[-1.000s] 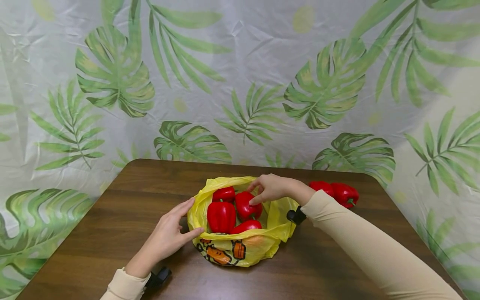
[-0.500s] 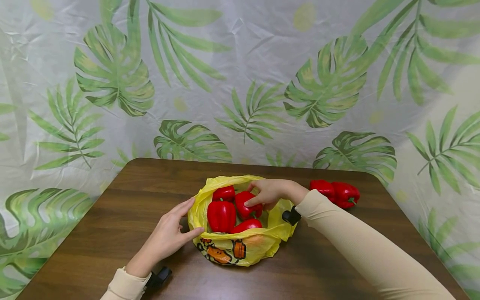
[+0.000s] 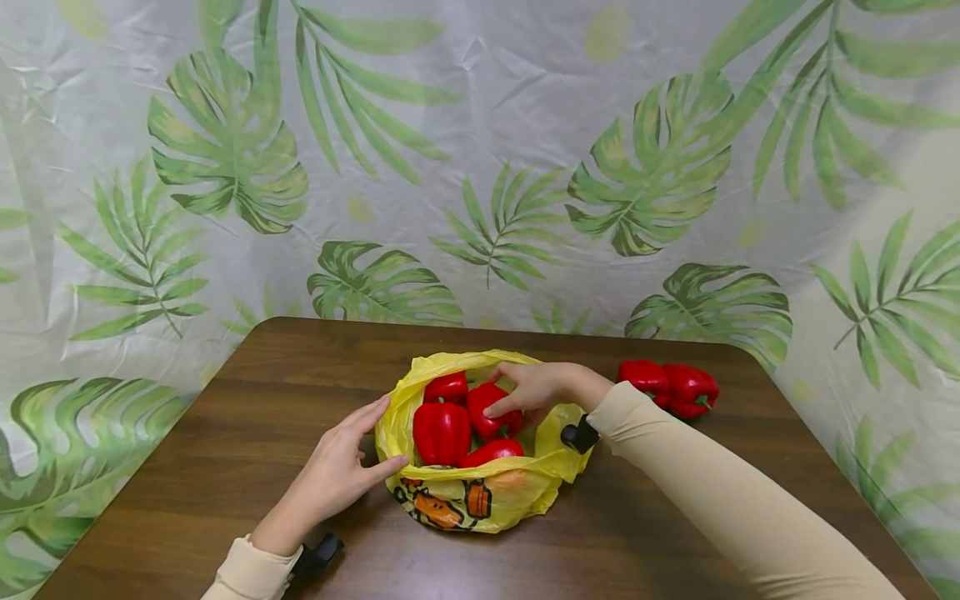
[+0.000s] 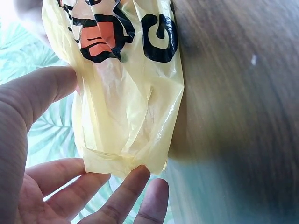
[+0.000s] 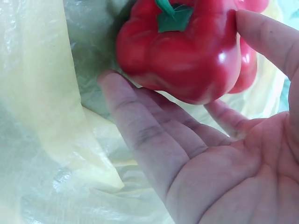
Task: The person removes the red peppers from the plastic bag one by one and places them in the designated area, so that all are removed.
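A yellow plastic bag (image 3: 517, 500) stands with its mouth spread wide, and several red bell peppers (image 3: 442, 433) lie inside it. My left hand (image 3: 341, 458) rests on the bag's left side; in the left wrist view its fairly straight thumb and spread fingers (image 4: 119, 198) touch the plastic. My right hand (image 3: 536, 387) reaches into the bag and holds one bell pepper (image 5: 187, 60) on its right side. The thumb (image 5: 266, 39) presses one face and the other fingers lie along the opposite side. Some fingertips hide behind the pepper.
Two more red bell peppers (image 3: 690, 390) lie side by side on the brown wooden table (image 3: 300, 358), behind the right forearm. A leaf-patterned curtain (image 3: 495, 150) hangs at the table's far edge. Black wrist cameras are strapped to both wrists.
My right hand has moved lower and left around the bell pepper in the bag, which has shifted slightly left. The left hand and the bag stay where they were.
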Demonstrator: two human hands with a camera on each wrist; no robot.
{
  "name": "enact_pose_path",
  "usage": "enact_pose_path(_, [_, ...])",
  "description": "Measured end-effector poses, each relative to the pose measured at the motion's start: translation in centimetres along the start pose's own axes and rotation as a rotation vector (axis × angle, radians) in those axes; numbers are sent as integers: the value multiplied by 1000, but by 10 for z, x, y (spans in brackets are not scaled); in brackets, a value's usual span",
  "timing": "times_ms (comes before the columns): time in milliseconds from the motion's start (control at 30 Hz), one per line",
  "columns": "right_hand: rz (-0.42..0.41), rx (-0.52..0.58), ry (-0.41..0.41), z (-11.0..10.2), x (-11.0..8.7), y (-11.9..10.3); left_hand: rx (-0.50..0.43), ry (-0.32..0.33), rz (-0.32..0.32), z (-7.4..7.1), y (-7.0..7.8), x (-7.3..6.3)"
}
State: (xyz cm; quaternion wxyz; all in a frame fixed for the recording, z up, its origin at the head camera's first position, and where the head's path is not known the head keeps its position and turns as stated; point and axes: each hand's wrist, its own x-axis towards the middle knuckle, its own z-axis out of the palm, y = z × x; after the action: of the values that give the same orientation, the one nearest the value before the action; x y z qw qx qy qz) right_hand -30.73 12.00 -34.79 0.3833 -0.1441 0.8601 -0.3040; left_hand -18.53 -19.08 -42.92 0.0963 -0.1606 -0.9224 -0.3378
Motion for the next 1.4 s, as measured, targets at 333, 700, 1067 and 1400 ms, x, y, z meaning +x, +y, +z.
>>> enact_pose_path(333, [-37, -8, 7, 3, -1, 0, -3, -5, -7, -1, 0, 0])
enact_pose_path(700, [-72, -21, 2, 4, -3, 2, -2, -10, -10, 0, 1, 1])
enact_pose_path(1067, [-95, -78, 15, 4, -9, 4, 0, -5, -17, -1, 0, 1])
enact_pose_path(1400, [-113, -93, 58, 0, -16, 12, 9, 24, -12, -3, 0, 0])
